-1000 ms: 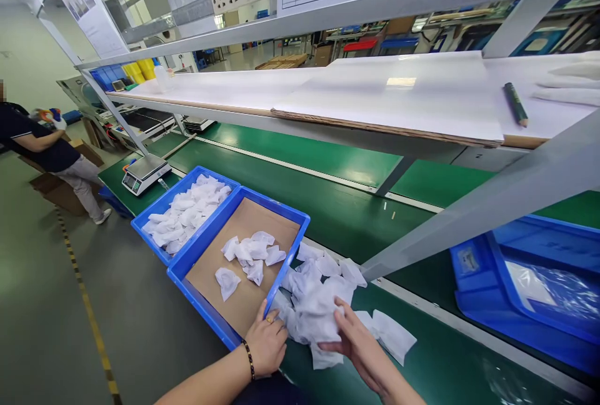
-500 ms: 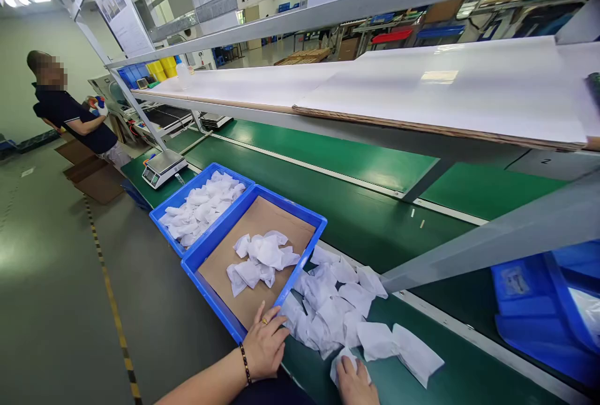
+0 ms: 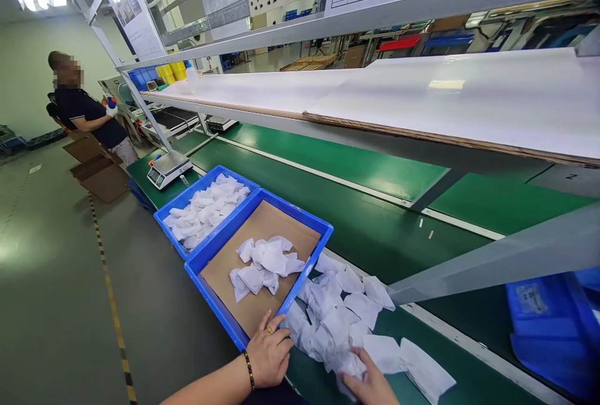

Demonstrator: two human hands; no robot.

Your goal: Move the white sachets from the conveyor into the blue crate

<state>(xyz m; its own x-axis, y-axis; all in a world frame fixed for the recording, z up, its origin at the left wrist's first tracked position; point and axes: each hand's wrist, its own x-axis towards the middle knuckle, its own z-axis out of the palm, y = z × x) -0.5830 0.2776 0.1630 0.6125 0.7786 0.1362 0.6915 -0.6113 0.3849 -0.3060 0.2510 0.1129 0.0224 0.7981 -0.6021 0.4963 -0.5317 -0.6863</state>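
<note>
My left hand (image 3: 270,350) lies at the near corner of a blue tray (image 3: 213,300), its fingers loosely spread over the rim. Brown cardboard lines this tray, and a small heap of white paper-wrapped pieces (image 3: 269,258) sits on it. To the right, my right hand (image 3: 370,381) has its thumb and fingers closed around a crumpled white paper wrap (image 3: 349,364), at the near edge of a loose pile of white wraps (image 3: 328,314) on the green bench. What the paper contains is hidden.
A second blue tray (image 3: 162,220) full of white wraps adjoins the first. Beyond it stands a scale (image 3: 169,167). A white shelf (image 3: 398,89) overhangs the green bench (image 3: 356,217), with a slanting grey post (image 3: 469,252) and blue bins (image 3: 548,330) at right. A person (image 3: 91,108) stands far left.
My right hand has shifted slightly right and turned, now pinching the wrap from its side instead of covering it from above. My left hand stays at the tray. The view has tilted a little.
</note>
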